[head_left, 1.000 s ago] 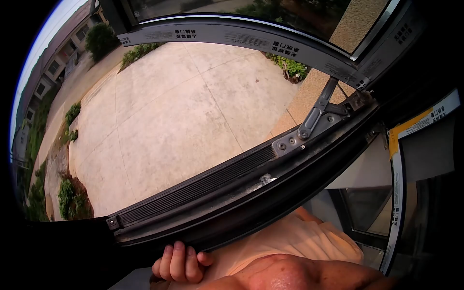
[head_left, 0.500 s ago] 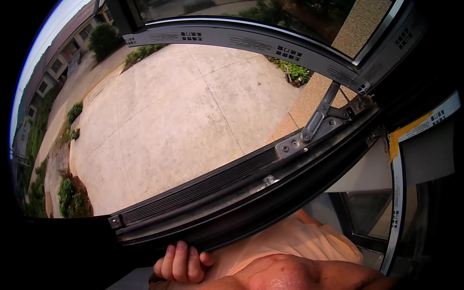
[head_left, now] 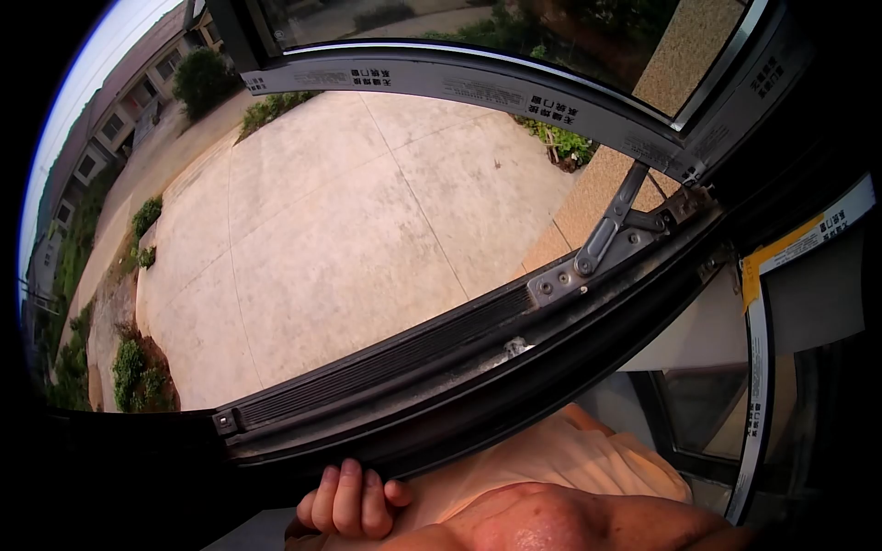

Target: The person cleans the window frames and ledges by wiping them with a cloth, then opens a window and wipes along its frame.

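My left hand (head_left: 352, 503) is at the bottom, its fingers curled together with the tips against the inner edge of a dark window frame (head_left: 441, 390). The palm is out of sight. Above it, the frame's sill runs diagonally up to the right, with a ribbed track and a small whitish patch on it. A metal hinge arm (head_left: 602, 246) joins the sill to the opened window sash (head_left: 413, 81), whose edge carries printed protective film. My right hand is not visible; only bare skin and a peach-coloured shirt (head_left: 542, 459) show beside the frame.
Outside lies a pale concrete yard (head_left: 322, 239) with shrubs (head_left: 138, 372) along its edges and a row of low buildings at the far left. On the right are another film-covered frame piece (head_left: 755, 395) and yellow tape (head_left: 753, 274).
The whole view has shifted slightly down and to the right. My left hand keeps the same curled shape at the frame edge; the sash and hinge look unchanged.
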Motion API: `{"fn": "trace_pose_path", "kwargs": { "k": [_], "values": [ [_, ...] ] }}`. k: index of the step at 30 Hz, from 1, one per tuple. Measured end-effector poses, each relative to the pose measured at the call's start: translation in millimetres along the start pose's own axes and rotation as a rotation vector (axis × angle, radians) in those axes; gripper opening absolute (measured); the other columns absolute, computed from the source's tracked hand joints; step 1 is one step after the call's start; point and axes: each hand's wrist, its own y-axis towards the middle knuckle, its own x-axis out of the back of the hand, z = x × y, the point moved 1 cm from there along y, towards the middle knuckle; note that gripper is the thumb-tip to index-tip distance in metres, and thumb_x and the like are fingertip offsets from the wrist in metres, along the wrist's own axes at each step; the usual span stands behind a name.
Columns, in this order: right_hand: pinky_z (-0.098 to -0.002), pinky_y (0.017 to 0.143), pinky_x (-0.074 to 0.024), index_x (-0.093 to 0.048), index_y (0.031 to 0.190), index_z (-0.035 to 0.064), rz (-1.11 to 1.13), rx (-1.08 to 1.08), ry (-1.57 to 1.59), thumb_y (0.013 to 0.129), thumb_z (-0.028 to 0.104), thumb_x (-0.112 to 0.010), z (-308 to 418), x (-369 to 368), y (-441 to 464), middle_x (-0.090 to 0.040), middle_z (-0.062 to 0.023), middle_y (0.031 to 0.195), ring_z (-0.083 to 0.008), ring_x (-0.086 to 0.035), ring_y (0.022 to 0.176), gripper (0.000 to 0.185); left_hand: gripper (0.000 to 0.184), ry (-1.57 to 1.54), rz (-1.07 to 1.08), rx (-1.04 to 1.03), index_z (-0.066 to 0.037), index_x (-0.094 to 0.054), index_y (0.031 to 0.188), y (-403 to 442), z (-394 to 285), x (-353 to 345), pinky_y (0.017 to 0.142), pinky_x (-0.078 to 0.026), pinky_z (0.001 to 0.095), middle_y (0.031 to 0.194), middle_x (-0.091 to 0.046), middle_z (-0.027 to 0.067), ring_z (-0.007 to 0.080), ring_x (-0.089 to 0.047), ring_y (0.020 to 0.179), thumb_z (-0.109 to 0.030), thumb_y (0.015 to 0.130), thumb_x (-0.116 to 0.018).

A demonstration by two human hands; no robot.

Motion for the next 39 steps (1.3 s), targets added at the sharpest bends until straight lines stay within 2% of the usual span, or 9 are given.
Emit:
{"fn": "trace_pose_path", "kwargs": {
  "k": [2,5,8,12,16,19,24,31,39],
  "values": [
    [-0.0471,0.103,-0.0486,-0.068,0.118,-0.0013,0.025,-0.048,-0.022,0.093,0.036,-0.057,4.7,4.5,-1.5,-0.063,-0.0275,0.125,-0.0432,-0.059,0.119,0.047,0.017,-0.103,0.032,0.0,-0.006,-0.068,0.088,1.8,0.8,6.6,0.075,-0.053,0.0396,0.095,-0.073,0.0159,0.0297,-0.068,0.086,-0.021,0.09,-0.062],
    [-0.0462,0.105,-0.0481,-0.067,0.121,-0.0012,0.048,-0.087,-0.037,0.093,0.037,-0.057,12.4,11.6,-4.5,-0.063,-0.0271,0.128,-0.0422,-0.059,0.122,0.049,0.017,-0.084,0.214,-0.004,-0.006,-0.069,0.089,1.7,4.8,20.4,0.075,-0.051,0.0392,0.096,-0.073,0.0147,0.0296,-0.068,0.088,-0.022,0.09,-0.063],
    [-0.0464,0.106,-0.0479,-0.067,0.124,-0.0003,0.025,-0.044,-0.028,0.093,0.037,-0.058,9.6,8.0,-1.9,-0.063,-0.0264,0.13,-0.0419,-0.059,0.122,0.05,0.018,-0.047,0.262,0.017,-0.007,-0.068,0.089,6.7,1.0,23.6,0.075,-0.051,0.0385,0.098,-0.073,0.0133,0.0283,-0.068,0.089,-0.024,0.092,-0.064],
    [-0.0487,0.105,-0.0482,-0.067,0.125,0.0014,-0.012,-0.045,0.049,0.093,0.038,-0.06,8.0,1.2,-2.8,-0.063,-0.026,0.129,-0.0432,-0.06,0.12,0.049,0.018,-0.067,0.026,0.047,-0.008,-0.067,0.088,2.6,-2.8,2.1,0.075,-0.05,0.038,0.097,-0.073,0.0115,0.0268,-0.067,0.088,-0.024,0.093,-0.063],
    [-0.0505,0.104,-0.0489,-0.067,0.123,0.0008,0.059,-0.028,0.071,0.092,0.036,-0.062,18.1,17.0,-13.9,-0.064,-0.026,0.129,-0.0436,-0.06,0.119,0.047,0.021,0.016,-0.104,0.025,-0.014,-0.06,0.081,2.5,-5.7,-7.6,0.073,-0.044,0.0322,0.084,-0.068,0.0047,0.0211,-0.063,0.082,-0.031,0.092,-0.058],
    [-0.051,0.102,-0.0499,-0.068,0.122,0.0008,0.026,-0.026,0.104,0.092,0.034,-0.063,-2.6,2.7,-9.2,-0.064,-0.0259,0.127,-0.0443,-0.061,0.117,0.045,0.021,-0.001,-0.111,0.051,-0.013,-0.062,0.078,2.0,-4.8,-5.5,0.072,-0.044,0.0323,0.084,-0.07,0.0061,0.0215,-0.064,0.082,-0.03,0.091,-0.06],
    [-0.0511,0.094,-0.0525,-0.071,0.109,-0.0031,-0.12,-0.025,0.212,0.09,0.032,-0.064,-32.5,-0.2,-31.1,-0.068,-0.0292,0.111,-0.046,-0.065,0.107,0.041,0.019,-0.035,-0.118,0.05,-0.012,-0.063,0.078,4.0,-5.2,-6.0,0.073,-0.044,0.0331,0.088,-0.072,0.0079,0.0215,-0.065,0.082,-0.027,0.089,-0.062],
    [-0.0524,0.087,-0.0532,-0.072,0.098,-0.0067,-0.361,-0.062,0.2,0.089,0.032,-0.061,-150.6,-79.2,-9.8,-0.068,-0.0318,0.102,-0.0467,-0.067,0.097,0.041,0.014,-0.064,-0.083,0.08,-0.008,-0.062,0.088,9.3,-7.0,-1.9,0.077,-0.047,0.035,0.095,-0.071,0.0099,0.0239,-0.067,0.083,-0.021,0.092,-0.061],
    [-0.0537,0.083,-0.0534,-0.071,0.093,-0.0068,-0.243,-0.152,0.133,0.088,0.032,-0.058,-203.6,-96.0,-32.1,-0.068,-0.033,0.097,-0.0483,-0.066,0.09,0.042,0.008,-0.055,-0.024,0.125,-0.009,-0.059,0.09,9.1,-11.3,-0.7,0.079,-0.048,0.0377,0.097,-0.07,0.0091,0.0264,-0.066,0.083,-0.016,0.091,-0.062]
  ]
}}
